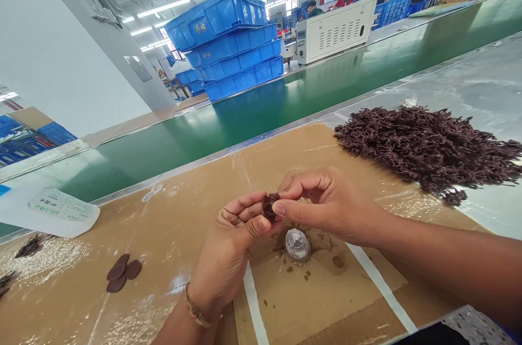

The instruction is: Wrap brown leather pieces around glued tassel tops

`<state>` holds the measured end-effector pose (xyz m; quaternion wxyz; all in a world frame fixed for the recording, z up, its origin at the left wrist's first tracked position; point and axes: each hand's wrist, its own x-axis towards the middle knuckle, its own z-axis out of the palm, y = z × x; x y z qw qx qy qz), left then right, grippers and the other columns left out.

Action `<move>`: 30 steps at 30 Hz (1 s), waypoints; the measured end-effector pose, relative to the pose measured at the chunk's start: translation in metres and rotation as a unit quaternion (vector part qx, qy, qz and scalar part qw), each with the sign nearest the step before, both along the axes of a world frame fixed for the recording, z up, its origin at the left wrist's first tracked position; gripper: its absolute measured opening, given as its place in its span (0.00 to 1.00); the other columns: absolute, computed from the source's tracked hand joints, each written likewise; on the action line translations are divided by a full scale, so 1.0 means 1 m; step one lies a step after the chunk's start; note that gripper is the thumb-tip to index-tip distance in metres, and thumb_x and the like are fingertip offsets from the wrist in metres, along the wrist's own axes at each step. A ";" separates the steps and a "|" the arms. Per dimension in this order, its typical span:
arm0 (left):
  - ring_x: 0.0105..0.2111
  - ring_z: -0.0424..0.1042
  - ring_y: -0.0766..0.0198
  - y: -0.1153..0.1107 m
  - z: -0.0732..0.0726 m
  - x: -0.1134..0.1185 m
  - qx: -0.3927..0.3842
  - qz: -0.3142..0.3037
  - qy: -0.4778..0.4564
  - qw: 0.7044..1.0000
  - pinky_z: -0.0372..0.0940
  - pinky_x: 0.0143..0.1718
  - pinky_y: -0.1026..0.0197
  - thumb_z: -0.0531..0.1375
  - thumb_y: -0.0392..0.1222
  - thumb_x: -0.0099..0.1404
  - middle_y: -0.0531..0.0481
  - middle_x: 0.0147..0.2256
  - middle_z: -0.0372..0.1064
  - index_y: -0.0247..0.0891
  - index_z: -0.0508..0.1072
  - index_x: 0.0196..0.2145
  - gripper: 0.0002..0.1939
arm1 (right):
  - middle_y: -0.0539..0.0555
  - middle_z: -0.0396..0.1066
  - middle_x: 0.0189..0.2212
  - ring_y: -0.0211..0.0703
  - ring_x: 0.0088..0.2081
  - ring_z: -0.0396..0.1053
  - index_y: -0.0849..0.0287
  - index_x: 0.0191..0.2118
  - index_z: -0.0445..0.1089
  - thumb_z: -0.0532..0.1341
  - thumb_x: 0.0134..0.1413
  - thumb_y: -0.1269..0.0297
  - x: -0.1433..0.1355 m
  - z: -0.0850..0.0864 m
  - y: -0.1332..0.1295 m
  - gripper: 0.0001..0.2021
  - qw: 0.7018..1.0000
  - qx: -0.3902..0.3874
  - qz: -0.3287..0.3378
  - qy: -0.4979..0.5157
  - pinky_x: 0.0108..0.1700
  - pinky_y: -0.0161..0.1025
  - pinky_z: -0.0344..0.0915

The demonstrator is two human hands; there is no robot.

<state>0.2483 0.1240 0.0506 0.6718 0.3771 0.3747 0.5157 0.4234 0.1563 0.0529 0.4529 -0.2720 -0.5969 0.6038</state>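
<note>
Between the fingertips of both hands is a small dark brown piece (269, 207), rounded like a disc, with what looks like a twisted strip along its upper edge. My left hand (230, 247) pinches it from the left side. From the right, the thumb and forefinger of my right hand (326, 203) close on the same piece. Just below the fingers, a small clear domed glass or plastic object (297, 245) sits on the brown board, with dark stains around it. Several flat dark brown discs (117, 271) lie together at the left.
A large heap of dark brown twisted strips (424, 149) lies at the right. At the left edge, a white labelled bottle (61, 211) rests on its side. Beyond the brown work surface (183, 225) runs a green conveyor belt (253, 116), with stacked blue crates (232, 45) behind. Several people are in the distance.
</note>
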 end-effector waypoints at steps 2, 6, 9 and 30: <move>0.36 0.77 0.68 0.000 0.000 0.000 0.000 0.001 0.001 1.000 0.73 0.40 0.71 0.72 0.32 0.52 0.50 0.37 0.79 0.37 0.77 0.39 0.16 | 0.50 0.75 0.26 0.37 0.29 0.71 0.58 0.25 0.75 0.72 0.44 0.64 0.000 0.000 0.000 0.06 1.000 0.002 -0.003 -0.001 0.29 0.33 0.67; 0.36 0.77 0.68 0.000 0.000 -0.001 0.006 -0.003 0.000 1.000 0.73 0.40 0.71 0.72 0.32 0.52 0.49 0.37 0.79 0.37 0.77 0.39 0.15 | 0.49 0.75 0.25 0.36 0.29 0.70 0.58 0.25 0.75 0.72 0.44 0.65 0.000 0.000 0.000 0.06 1.000 -0.001 0.001 0.003 0.29 0.33 0.65; 0.37 0.77 0.68 0.000 0.000 0.000 0.003 0.002 0.005 1.000 0.74 0.40 0.71 0.72 0.33 0.52 0.50 0.37 0.79 0.37 0.77 0.39 0.15 | 0.48 0.75 0.25 0.36 0.29 0.70 0.57 0.25 0.75 0.72 0.44 0.67 0.000 0.000 -0.001 0.05 1.000 -0.003 0.006 0.004 0.29 0.32 0.65; 0.36 0.77 0.68 0.000 -0.001 -0.002 0.002 0.009 0.009 1.000 0.74 0.41 0.70 0.73 0.34 0.50 0.49 0.36 0.79 0.37 0.77 0.39 0.17 | 0.48 0.74 0.25 0.36 0.29 0.67 0.58 0.25 0.76 0.72 0.43 0.67 -0.001 -0.001 0.002 0.05 1.000 0.002 -0.013 -0.003 0.28 0.32 0.63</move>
